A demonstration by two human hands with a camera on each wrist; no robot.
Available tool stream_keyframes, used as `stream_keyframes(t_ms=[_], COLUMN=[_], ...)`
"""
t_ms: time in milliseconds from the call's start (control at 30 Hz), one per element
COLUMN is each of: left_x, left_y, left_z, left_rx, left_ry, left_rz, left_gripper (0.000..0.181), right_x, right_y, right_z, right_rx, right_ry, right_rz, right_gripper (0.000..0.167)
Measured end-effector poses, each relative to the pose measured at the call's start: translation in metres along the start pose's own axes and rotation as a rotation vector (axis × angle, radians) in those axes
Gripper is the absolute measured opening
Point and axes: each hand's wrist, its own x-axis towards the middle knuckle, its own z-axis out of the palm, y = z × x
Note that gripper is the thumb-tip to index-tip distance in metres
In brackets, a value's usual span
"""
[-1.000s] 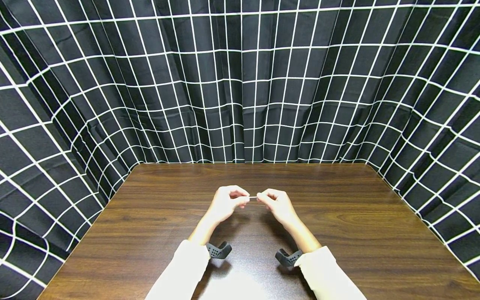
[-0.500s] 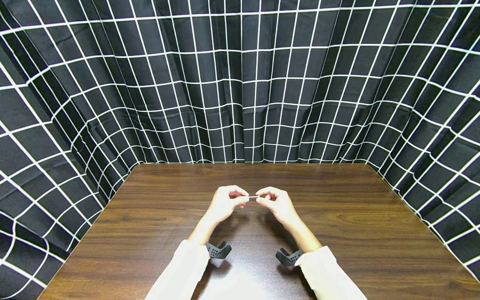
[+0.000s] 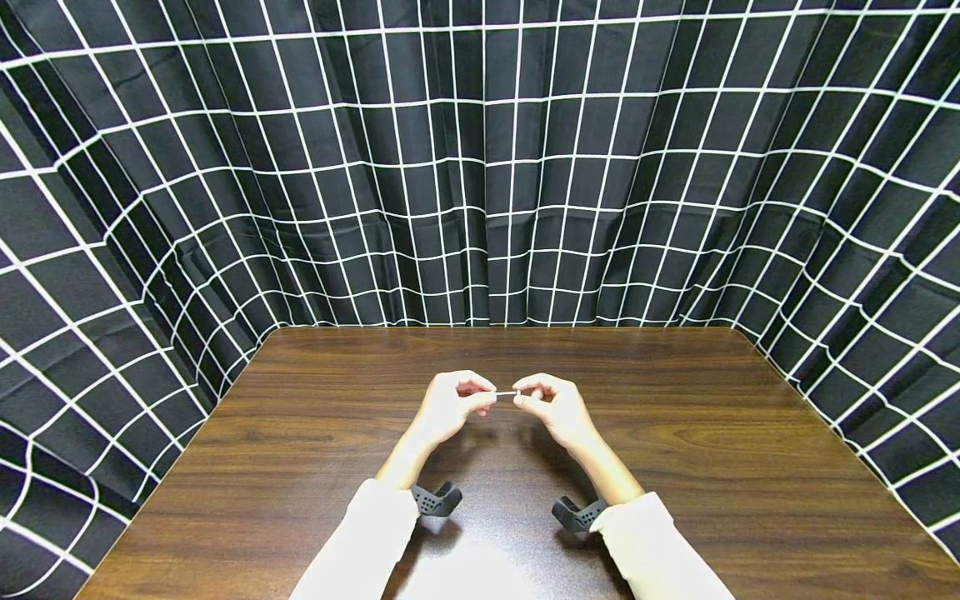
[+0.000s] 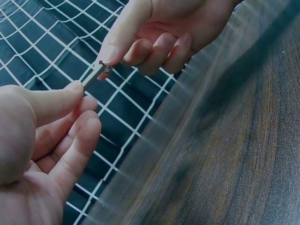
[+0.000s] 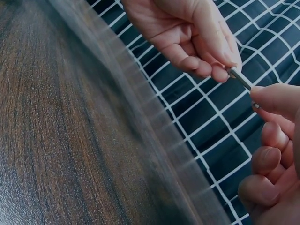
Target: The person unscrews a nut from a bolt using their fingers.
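Observation:
In the head view a slim metal bar (image 3: 506, 393) spans the gap between my two hands, held above the table. My left hand (image 3: 447, 408) pinches its left end between thumb and finger; the other fingers of that hand curve loosely. At the opposite end my right hand (image 3: 557, 408) has thumb and index finger around a small piece that stands crosswise to the bar. Seen from the left wrist, the bar (image 4: 93, 78) is grey and shiny with a small rounded fitting by the right thumb. Fingertips hide both ends, so its exact kind cannot be told.
A dark brown wood-grain table (image 3: 337, 433) lies under both hands. Black curtains (image 3: 420, 167) with a white grid surround its back and sides. A dark band with a camera mount sits on each wrist, below white sleeves (image 3: 360, 542).
My right thumb and index finger, closer together one second ago, have spread slightly, and a small crosswise piece shows between them. My left hand has barely moved.

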Motion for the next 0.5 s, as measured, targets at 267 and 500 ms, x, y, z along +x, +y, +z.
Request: stream_keyframes(t_ms=[267,500], left_x=[0.007,0.005], left_y=[-0.035,-0.04], left_z=[0.002,-0.002], left_rx=[0.004,0.021], left_ry=[0.008,-0.047], left_rz=[-0.029,-0.031], left_gripper=[0.006,0.01], right_x=[0.004,0.003], right_y=[0.024,0.025], right_z=[0.002,0.002], right_rx=[-0.182,-0.325], right_ry=[-0.001,-0.043], right_rz=[0.005,0.046], right_gripper=[0.015,0.014])
